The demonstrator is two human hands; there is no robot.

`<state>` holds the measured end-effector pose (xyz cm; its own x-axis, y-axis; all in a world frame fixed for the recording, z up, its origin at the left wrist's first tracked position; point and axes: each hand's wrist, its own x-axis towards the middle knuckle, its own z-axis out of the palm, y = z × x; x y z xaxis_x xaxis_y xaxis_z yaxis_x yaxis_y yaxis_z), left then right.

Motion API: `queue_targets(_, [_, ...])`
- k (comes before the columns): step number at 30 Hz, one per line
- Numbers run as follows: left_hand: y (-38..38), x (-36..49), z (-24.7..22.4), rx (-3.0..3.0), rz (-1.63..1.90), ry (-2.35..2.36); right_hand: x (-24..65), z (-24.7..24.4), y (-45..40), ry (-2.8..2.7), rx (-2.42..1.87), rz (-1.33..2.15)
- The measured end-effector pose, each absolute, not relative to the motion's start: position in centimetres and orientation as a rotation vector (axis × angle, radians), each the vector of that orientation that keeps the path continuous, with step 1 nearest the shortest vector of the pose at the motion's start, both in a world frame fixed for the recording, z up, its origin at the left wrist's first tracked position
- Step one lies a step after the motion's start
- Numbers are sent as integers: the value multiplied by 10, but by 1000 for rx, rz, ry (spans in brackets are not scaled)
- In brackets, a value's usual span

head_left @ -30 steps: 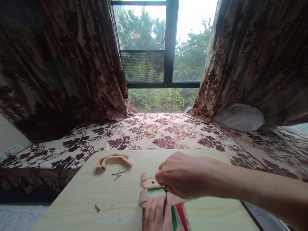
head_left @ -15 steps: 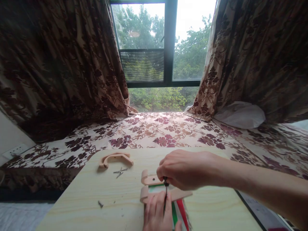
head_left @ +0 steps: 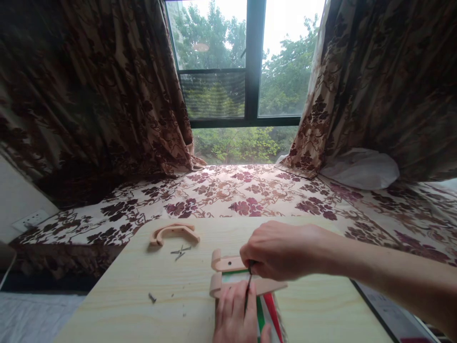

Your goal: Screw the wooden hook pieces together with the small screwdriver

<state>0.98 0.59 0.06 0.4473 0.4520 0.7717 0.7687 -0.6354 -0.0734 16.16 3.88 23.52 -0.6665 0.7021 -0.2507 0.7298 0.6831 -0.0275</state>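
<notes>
My right hand (head_left: 276,250) is closed around the handle of a screwdriver (head_left: 249,286), whose thin dark shaft points down. Its lower end runs between the fingers of my left hand (head_left: 235,312), so the tip is hidden. With fingers side by side, my left hand presses on the nearer of two pale wooden pieces with curled ends (head_left: 271,286). The farther wooden piece (head_left: 224,263), with a dark hole, lies parallel behind it. Both rest over a flat block with green, white and red stripes (head_left: 271,309), partly covered by my left hand.
On the light wooden table (head_left: 117,295) lie two curved wooden pieces (head_left: 178,232) at the back left, with several screws (head_left: 181,252) before them. A single screw (head_left: 152,297) lies nearer. A dark-edged flat device (head_left: 385,309) is at the right, below my forearm. Beyond is a floral-covered ledge (head_left: 221,190).
The whole view has shifted slightly. My right hand has turned a little around the screwdriver, and less of the handle shows beneath it. My left hand stays in place on the wooden piece.
</notes>
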Motion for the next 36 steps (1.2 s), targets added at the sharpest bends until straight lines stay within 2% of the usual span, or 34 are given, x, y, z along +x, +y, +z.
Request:
queue_targets(6, [3, 7, 7, -2290, -937, -1044, 157, 238, 37, 2674, 1107, -108])
queue_targets(20, [0, 6, 11, -2361, -982, -1061, 156, 237, 38, 2788, 1049, -91])
queue_targets(25, [-1, 11, 11, -2328, -1046, -1071, 156, 233, 37, 2758, 1132, -64])
queue_targets(31, [-2, 25, 4, -2221, -1281, -1154, 160, 240, 34, 2748, 1159, -133])
queue_targets(36, [-3, 16, 14, -2274, -1224, -1125, 161, 236, 32, 2775, 1124, -115])
